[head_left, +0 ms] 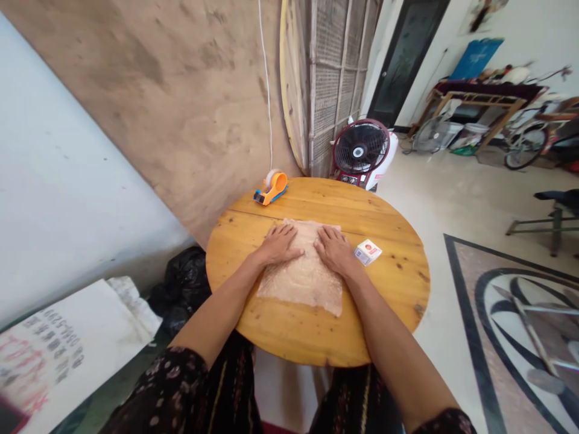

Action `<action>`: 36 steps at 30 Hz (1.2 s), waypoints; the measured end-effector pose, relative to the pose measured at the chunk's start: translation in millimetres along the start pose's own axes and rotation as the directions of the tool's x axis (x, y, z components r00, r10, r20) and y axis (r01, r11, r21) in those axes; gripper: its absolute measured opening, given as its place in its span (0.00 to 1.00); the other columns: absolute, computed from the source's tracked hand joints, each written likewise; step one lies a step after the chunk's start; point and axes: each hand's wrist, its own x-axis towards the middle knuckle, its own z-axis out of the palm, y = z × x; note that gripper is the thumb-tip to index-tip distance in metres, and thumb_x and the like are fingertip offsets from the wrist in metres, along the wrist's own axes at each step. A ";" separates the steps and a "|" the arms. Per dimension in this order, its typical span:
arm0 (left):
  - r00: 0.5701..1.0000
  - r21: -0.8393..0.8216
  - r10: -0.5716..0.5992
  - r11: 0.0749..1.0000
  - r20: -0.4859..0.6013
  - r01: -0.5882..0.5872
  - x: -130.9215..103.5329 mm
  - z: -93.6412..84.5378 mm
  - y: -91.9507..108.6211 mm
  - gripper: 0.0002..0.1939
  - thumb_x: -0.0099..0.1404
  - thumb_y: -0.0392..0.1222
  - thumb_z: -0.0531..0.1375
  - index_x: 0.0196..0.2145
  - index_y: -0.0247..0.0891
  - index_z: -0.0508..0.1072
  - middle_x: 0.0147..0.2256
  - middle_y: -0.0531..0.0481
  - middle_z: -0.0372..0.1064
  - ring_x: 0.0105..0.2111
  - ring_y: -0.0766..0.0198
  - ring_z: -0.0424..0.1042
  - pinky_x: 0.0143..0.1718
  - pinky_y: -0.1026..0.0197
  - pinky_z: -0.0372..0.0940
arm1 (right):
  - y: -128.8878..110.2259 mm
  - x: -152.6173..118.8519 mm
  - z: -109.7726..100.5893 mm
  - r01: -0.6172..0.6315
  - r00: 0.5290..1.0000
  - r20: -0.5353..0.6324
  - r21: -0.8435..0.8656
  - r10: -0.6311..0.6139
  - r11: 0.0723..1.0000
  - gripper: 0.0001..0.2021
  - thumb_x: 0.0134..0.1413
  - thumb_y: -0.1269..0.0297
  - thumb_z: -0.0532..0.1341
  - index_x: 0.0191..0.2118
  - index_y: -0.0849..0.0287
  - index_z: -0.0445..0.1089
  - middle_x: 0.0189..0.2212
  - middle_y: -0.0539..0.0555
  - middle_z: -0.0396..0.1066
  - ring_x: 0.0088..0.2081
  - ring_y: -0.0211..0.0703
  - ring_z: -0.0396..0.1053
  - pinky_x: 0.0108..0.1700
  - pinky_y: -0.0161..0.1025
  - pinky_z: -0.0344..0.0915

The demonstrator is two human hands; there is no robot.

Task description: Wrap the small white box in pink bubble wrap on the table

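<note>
A sheet of clear bubble wrap (302, 280) lies spread on the round wooden table (393, 289). My left hand (281, 243) rests flat on its upper left part, fingers stretched out. On the upper right part lies my right hand (333, 248), also flat with the fingers apart. Neither hand grips anything. Just right of my right hand sits a small white box (368, 252) with a red mark on top. Toward the far left edge of the table stands an orange and blue tape dispenser (272, 187) holding a roll of tape.
Beyond the table stands a dark red fan (359, 150). A plywood board (190, 90) leans along the left side. Black plastic bags (183, 283) and a white printed box (76, 355) are on the floor at left. A bicycle (529, 144) is at the far right.
</note>
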 end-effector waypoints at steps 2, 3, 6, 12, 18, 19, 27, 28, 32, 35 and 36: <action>0.999 -0.014 -0.001 1.000 0.037 0.001 1.8 -0.9 -1.5 0.45 0.61 0.69 0.50 0.65 0.34 0.53 0.67 0.35 0.44 0.67 0.46 0.44 0.65 0.41 0.40 | -0.4 0.4 -0.2 -0.005 1.000 0.006 -0.004 0.005 1.000 0.25 0.66 0.55 0.45 0.63 0.62 0.58 0.64 0.62 0.57 0.63 0.54 0.54 0.61 0.50 0.51; 0.999 -0.018 0.000 1.000 0.050 0.001 2.5 -1.4 -2.3 0.46 0.60 0.70 0.51 0.65 0.35 0.52 0.68 0.36 0.43 0.68 0.46 0.43 0.65 0.41 0.39 | -0.6 0.6 -0.2 -0.009 1.000 0.012 -0.008 0.009 1.000 0.25 0.66 0.55 0.45 0.63 0.62 0.58 0.64 0.62 0.56 0.64 0.54 0.53 0.61 0.50 0.51; 0.997 -0.021 0.007 1.000 0.078 -0.005 2.5 -3.3 -6.9 0.49 0.58 0.72 0.52 0.66 0.36 0.51 0.68 0.36 0.41 0.68 0.47 0.41 0.66 0.41 0.38 | -0.9 1.6 0.2 -0.014 0.999 0.029 -0.014 0.015 1.000 0.25 0.66 0.55 0.45 0.63 0.62 0.58 0.65 0.62 0.56 0.64 0.54 0.53 0.62 0.50 0.51; 0.993 -0.044 -0.024 0.999 0.118 0.029 -2.2 -8.5 -17.1 0.51 0.55 0.73 0.54 0.67 0.38 0.51 0.69 0.36 0.39 0.68 0.43 0.38 0.64 0.37 0.38 | 0.4 3.9 1.7 -0.023 0.998 0.051 -0.015 0.024 1.000 0.26 0.66 0.55 0.45 0.64 0.61 0.57 0.65 0.62 0.55 0.65 0.55 0.52 0.62 0.52 0.51; 0.993 -0.071 -0.061 0.995 0.101 0.068 -4.3 -9.4 -20.6 0.48 0.56 0.71 0.56 0.65 0.41 0.54 0.68 0.39 0.42 0.68 0.39 0.38 0.62 0.28 0.36 | -0.5 4.3 0.9 -0.031 0.998 0.052 -0.015 0.032 0.999 0.26 0.66 0.55 0.45 0.63 0.62 0.58 0.65 0.62 0.55 0.64 0.55 0.53 0.62 0.51 0.51; 0.996 -0.074 -0.063 0.995 0.058 0.067 -3.8 -9.4 -20.1 0.45 0.56 0.70 0.56 0.64 0.41 0.58 0.68 0.39 0.45 0.67 0.39 0.41 0.62 0.29 0.38 | -0.9 4.2 0.4 -0.032 0.998 0.051 -0.014 0.033 0.999 0.26 0.66 0.55 0.45 0.63 0.62 0.58 0.65 0.62 0.55 0.64 0.55 0.53 0.62 0.51 0.51; 0.888 -0.136 0.428 0.882 -0.168 -0.451 -1.1 -8.4 19.1 0.19 0.64 0.43 0.56 0.51 0.40 0.73 0.54 0.47 0.70 0.58 0.57 0.63 0.63 0.52 0.54 | -3.1 2.7 -4.5 -0.020 0.999 0.046 0.001 0.020 1.000 0.25 0.66 0.56 0.45 0.63 0.62 0.58 0.65 0.61 0.56 0.64 0.54 0.53 0.61 0.50 0.51; 0.874 -0.158 0.470 0.860 -0.126 -0.485 -2.5 -8.3 25.0 0.16 0.64 0.43 0.56 0.49 0.41 0.74 0.51 0.48 0.72 0.55 0.58 0.66 0.60 0.54 0.57 | -3.2 2.5 -4.8 -0.021 0.999 0.045 -0.001 0.021 1.000 0.25 0.66 0.56 0.45 0.63 0.61 0.58 0.65 0.61 0.56 0.64 0.54 0.53 0.61 0.50 0.51; 0.855 -0.169 0.510 0.838 -0.091 -0.518 -11.5 -11.7 41.3 0.11 0.63 0.43 0.59 0.40 0.42 0.78 0.47 0.47 0.71 0.47 0.58 0.70 0.53 0.56 0.61 | -2.9 2.4 -5.0 -0.025 0.998 0.053 -0.013 0.026 1.000 0.25 0.67 0.57 0.44 0.64 0.61 0.57 0.66 0.60 0.54 0.64 0.54 0.52 0.61 0.50 0.51; 0.791 -0.185 0.611 0.774 -0.030 -0.606 -20.8 -18.2 53.1 0.07 0.62 0.42 0.60 0.36 0.43 0.79 0.46 0.48 0.71 0.46 0.57 0.69 0.52 0.55 0.60 | -2.4 2.4 -5.1 -0.031 0.997 0.074 -0.020 0.032 0.999 0.26 0.67 0.56 0.44 0.65 0.61 0.56 0.66 0.59 0.53 0.65 0.54 0.51 0.62 0.50 0.50; 0.758 -0.207 0.652 0.742 0.002 -0.638 -24.0 -20.7 57.8 0.06 0.62 0.42 0.61 0.35 0.43 0.79 0.46 0.49 0.71 0.47 0.57 0.68 0.52 0.55 0.60 | -2.3 2.4 -5.0 -0.032 0.996 0.077 -0.020 0.034 0.999 0.26 0.67 0.56 0.44 0.65 0.61 0.56 0.66 0.59 0.53 0.65 0.54 0.51 0.62 0.51 0.50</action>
